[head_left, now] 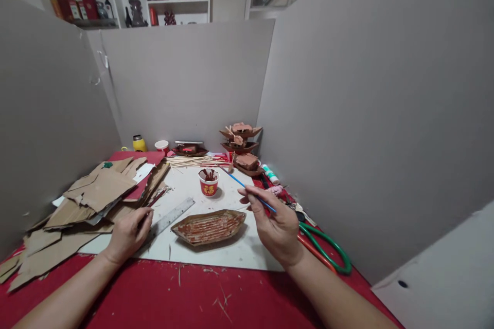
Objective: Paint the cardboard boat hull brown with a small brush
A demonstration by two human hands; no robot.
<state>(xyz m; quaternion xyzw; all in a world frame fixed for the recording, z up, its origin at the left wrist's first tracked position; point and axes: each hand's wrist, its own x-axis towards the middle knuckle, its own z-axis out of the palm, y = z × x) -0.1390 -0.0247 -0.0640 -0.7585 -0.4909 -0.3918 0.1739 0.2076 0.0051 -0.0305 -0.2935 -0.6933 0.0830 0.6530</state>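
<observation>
Red cloth point(154, 295) edges white surface point(184, 181); open gap separates boat point(210, 229) from cup point(209, 188)

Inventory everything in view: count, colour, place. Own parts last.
Tabletop: 1, red, foreground
Sheet: 1, white, on tabletop
Boat: 1, brown, on sheet
Cup: 1, red, behind boat
Brush: 1, blue, in right hand
Ruler: 1, grey, beside left hand
Cardboard: many, brown, left
Sticks: many, tan, behind cup
Other boats: 4, brown, back
Second cup: 1, red-white, back left
Container: 1, yellow, back left
Bottle: 1, white-green, right
Handles: 2, green/orange, right
Partitions: 3, grey, around
Shelves: several, white, beyond
Left hand: 1, beside ruler
Right hand: 1, holding brush
</observation>
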